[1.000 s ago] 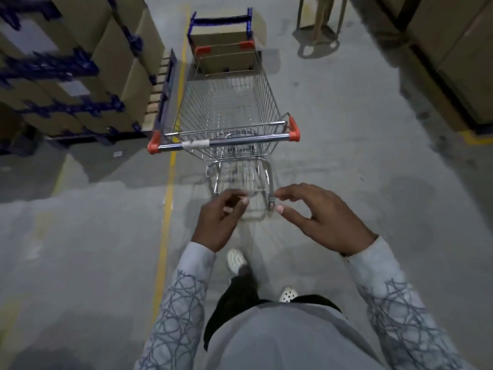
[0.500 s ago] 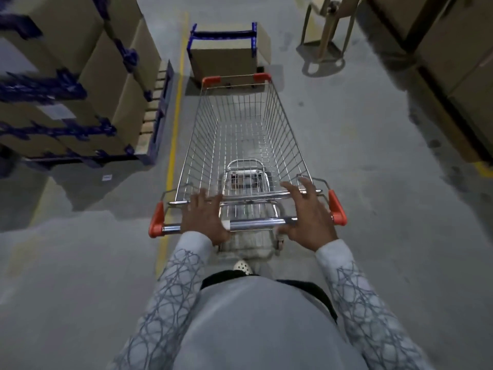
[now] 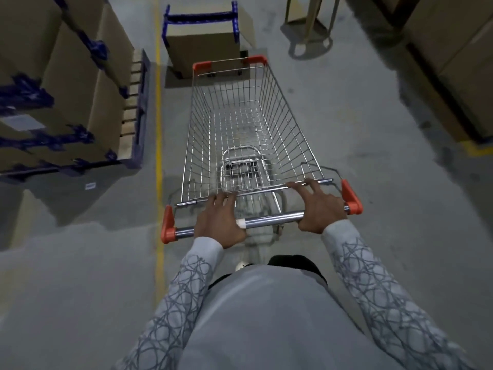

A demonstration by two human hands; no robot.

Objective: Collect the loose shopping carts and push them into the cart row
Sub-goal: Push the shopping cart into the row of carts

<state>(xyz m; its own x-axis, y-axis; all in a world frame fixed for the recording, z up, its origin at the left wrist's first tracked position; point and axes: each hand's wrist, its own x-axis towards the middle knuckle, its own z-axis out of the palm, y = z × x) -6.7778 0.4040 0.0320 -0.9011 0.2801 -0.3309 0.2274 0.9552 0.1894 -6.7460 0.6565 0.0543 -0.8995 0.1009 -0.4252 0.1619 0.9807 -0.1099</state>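
On the concrete floor (image 3: 360,129), just right of the yellow line (image 3: 158,129), the shopping cart (image 3: 240,124) is stood, its basket extending forward from the grip. Its handle bar (image 3: 269,218) is clasped by the left hand (image 3: 220,225) and the right hand (image 3: 318,206), fingers reaching to the basket's rear rim.

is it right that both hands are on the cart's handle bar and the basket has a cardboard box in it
Not quite. The head view shows the left hand and right hand on the cart's handle bar, but the basket is empty; the cardboard box stands on the floor beyond it.
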